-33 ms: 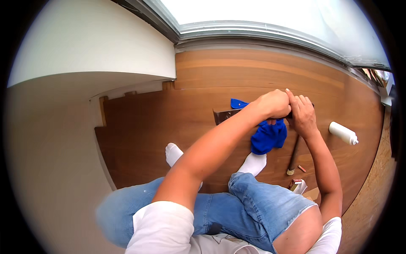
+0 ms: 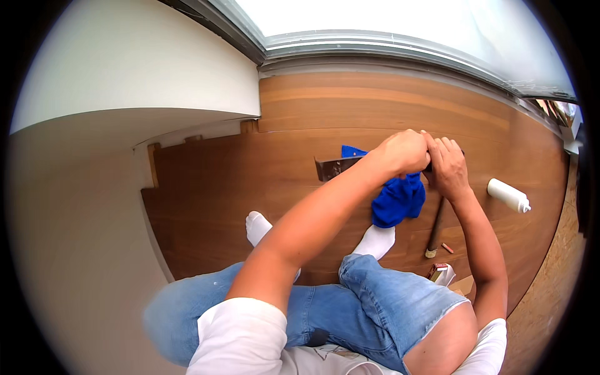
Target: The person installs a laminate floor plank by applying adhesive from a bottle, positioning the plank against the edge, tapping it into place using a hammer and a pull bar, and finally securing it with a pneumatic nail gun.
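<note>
A dark flat metal pull bar (image 2: 337,168) with a bent end reaches leftward from under my left forearm. My left hand (image 2: 407,152) is closed around its right part, fingers curled. My right hand (image 2: 447,164) meets it at the bar's right end, its fingers bent over the dark end and the thumb against my left hand. A bunched blue cloth (image 2: 399,201) hangs or lies just below my hands, and another blue corner shows beyond the bar. Below my right hand, a dark handle (image 2: 435,231) lies on the floor; its upper end is hidden.
Brown wooden planks (image 2: 350,103) cover the floor, with stepped ends by the white wall (image 2: 187,81) at left. A white squeeze bottle (image 2: 508,195) lies at right. A small reddish stick (image 2: 447,248) and a small box (image 2: 441,274) are near my knee. A glass door frame (image 2: 375,42) borders the far side.
</note>
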Tool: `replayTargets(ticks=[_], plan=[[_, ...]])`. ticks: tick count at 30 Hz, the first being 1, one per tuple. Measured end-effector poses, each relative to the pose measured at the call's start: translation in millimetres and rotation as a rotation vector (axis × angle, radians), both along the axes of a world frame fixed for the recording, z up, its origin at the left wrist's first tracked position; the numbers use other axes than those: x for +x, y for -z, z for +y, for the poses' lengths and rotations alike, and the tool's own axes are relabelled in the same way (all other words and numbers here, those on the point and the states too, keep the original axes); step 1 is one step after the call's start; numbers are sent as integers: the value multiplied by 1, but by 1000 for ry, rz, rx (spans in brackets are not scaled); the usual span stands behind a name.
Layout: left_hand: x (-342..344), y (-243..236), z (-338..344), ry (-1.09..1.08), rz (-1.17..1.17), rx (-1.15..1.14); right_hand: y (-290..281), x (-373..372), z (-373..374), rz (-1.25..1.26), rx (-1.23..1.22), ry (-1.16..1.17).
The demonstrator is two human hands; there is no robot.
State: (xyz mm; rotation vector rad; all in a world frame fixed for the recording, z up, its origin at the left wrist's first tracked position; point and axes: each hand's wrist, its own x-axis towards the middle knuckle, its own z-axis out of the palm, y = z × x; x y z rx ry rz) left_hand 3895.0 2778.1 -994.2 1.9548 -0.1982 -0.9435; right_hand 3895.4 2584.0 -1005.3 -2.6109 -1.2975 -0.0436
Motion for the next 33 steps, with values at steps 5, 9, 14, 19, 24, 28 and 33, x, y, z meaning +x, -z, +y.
replayTargets(ticks=[5,9,14,19,24,28,33], plan=[[-23,36,14,-456,-801,264,29,24,36,15,71,38],[-41,54,62,-576,-1188,218,57,55,74,0,116,82],[-94,108,119,-337,-1214,325,85,83,135,3,153,39],[-99,131,142,-448,-1008,539,92,90,171,10,152,-14],[-101,143,141,-484,-1025,511,91,98,178,7,77,-56],[-101,145,143,-473,-1026,535,88,97,182,-1,69,-51],[-101,145,142,-465,-1018,559,75,85,185,-36,28,-39]])
